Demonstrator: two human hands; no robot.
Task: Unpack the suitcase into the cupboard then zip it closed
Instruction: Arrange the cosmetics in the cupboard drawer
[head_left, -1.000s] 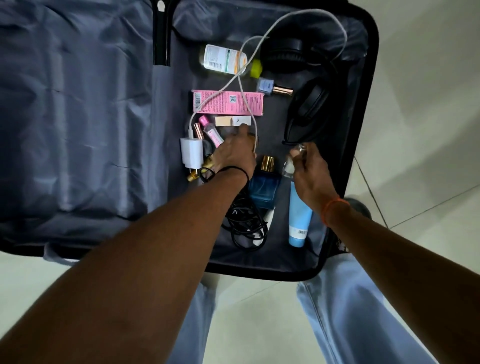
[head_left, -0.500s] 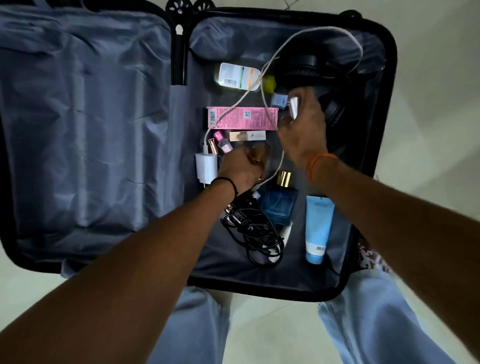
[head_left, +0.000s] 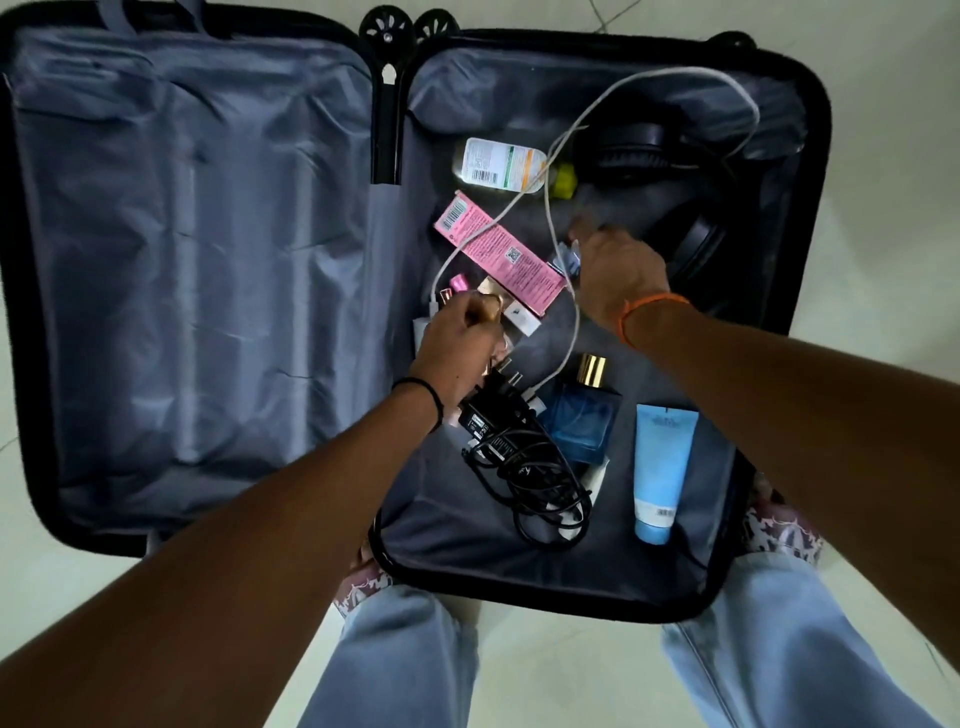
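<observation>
A black suitcase (head_left: 818, 130) lies open on the floor, and its left half shows only grey lining (head_left: 208, 260). The right half holds a clear labelled bottle (head_left: 498, 161), a pink box (head_left: 498, 254), black headphones (head_left: 691, 244), a white cable (head_left: 675, 73), a blue perfume bottle (head_left: 582, 415), a blue tube (head_left: 662, 462) and a black charger (head_left: 498, 415) with coiled cord. My left hand (head_left: 457, 353) grips a small gold item (head_left: 488, 309) just below the pink box. My right hand (head_left: 618, 270) holds small bottles (head_left: 569, 257) beside the headphones.
A pink-capped item (head_left: 460, 283) lies by my left hand. The suitcase wheels (head_left: 387, 28) point away from me. My legs in light jeans (head_left: 405, 665) stand at the near edge on a pale tiled floor (head_left: 883, 260).
My right hand went from the perfume bottle up to the small blue bottle and took it, then drew back slightly. My left hand closed on the gold item and shifted left.
</observation>
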